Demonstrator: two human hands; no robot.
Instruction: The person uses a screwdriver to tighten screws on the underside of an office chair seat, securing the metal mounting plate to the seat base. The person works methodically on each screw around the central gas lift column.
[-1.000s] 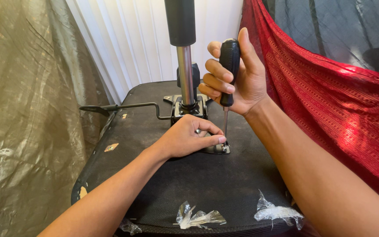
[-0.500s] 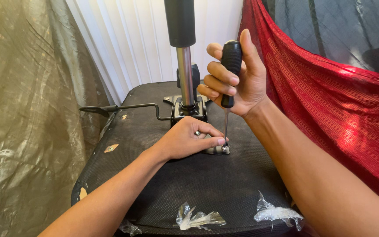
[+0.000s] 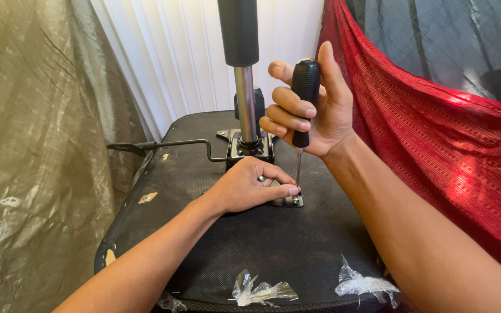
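An upturned black chair seat (image 3: pixel 250 243) lies in front of me, with a metal bracket plate (image 3: pixel 294 202) fixed on it and a gas-lift column (image 3: pixel 244 98) rising from the mechanism. My right hand (image 3: pixel 314 110) grips the black handle of a screwdriver (image 3: pixel 304 95), held upright with its tip down on a screw at the plate's corner. My left hand (image 3: pixel 250 188) rests flat on the plate, fingertips pinched beside the screwdriver tip, steadying the screw. A ring shows on one finger.
A black lever (image 3: pixel 163 145) sticks out left from the mechanism. Torn clear plastic scraps (image 3: pixel 259 290) lie along the seat's near edge. A grey-gold drape (image 3: pixel 36 156) hangs at left, a red cloth (image 3: pixel 436 150) at right, white vertical blinds (image 3: pixel 181 58) behind.
My right hand has shifted its fingers slightly on the screwdriver handle, as in turning it. The left hand stays put on the plate.
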